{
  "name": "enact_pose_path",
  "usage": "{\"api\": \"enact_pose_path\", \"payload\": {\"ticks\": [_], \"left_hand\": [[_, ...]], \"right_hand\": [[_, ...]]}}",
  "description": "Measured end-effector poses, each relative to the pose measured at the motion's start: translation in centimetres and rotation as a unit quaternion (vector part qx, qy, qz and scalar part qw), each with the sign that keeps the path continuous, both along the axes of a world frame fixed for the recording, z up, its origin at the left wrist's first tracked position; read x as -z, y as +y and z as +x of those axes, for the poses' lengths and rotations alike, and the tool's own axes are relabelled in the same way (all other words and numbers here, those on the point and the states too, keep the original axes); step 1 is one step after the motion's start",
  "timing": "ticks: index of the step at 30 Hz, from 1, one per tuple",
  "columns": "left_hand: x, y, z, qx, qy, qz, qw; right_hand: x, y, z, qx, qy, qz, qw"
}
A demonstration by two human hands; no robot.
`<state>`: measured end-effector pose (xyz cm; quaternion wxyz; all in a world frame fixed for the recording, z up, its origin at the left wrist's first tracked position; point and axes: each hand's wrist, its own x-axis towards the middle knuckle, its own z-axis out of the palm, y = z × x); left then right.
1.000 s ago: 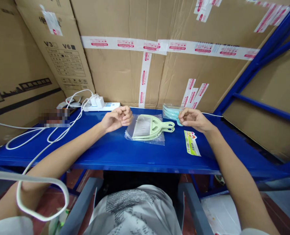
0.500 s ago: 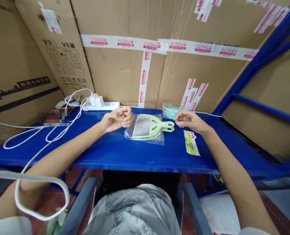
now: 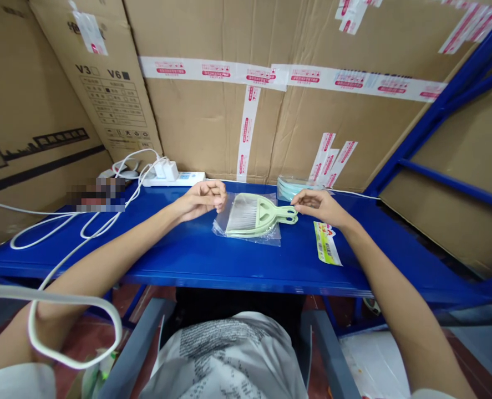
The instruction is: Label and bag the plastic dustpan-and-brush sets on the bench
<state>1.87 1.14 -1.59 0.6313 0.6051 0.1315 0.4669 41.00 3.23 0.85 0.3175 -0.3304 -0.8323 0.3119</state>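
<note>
A pale green hand brush, nested in a matching dustpan, lies on a clear plastic bag. Their looped handles point right. My right hand is closed in a pinch at the handle ends, thumb and forefinger against them. Just left of the brush, over the bag's edge, my left hand hovers with its fingers curled in and nothing visible in them. A yellow-green and white card label lies in front of my right hand.
The blue table backs onto taped cardboard. Behind my right hand sits a bagged light-blue item. White cables loop at the left from a power strip; one crosses over my left forearm. Blue frame bars stand at the right.
My right hand has moved slightly left, and its fingertips now meet the handle ends. The fingers of my left hand have curled a little more. The brush and dustpan have not moved on the table.
</note>
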Motion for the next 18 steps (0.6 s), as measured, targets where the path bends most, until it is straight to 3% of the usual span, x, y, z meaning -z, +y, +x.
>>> {"api": "enact_pose_path", "payload": {"ticks": [3, 6, 18], "left_hand": [[0.0, 0.1, 0.0, -0.010, -0.005, 0.000, 1.000], [0.0, 0.1, 0.1, -0.022, 0.001, -0.006, 1.000], [1.0, 0.6, 0.2, -0.075, 0.022, 0.018, 0.997]], "right_hand": [[0.3, 0.1, -0.7, 0.037, -0.058, 0.147, 0.987], [0.8, 0.1, -1.2, 0.017, -0.107, 0.226, 0.968], [2.0, 0.1, -2.1, -0.030, -0.143, 0.206, 0.968]]}}
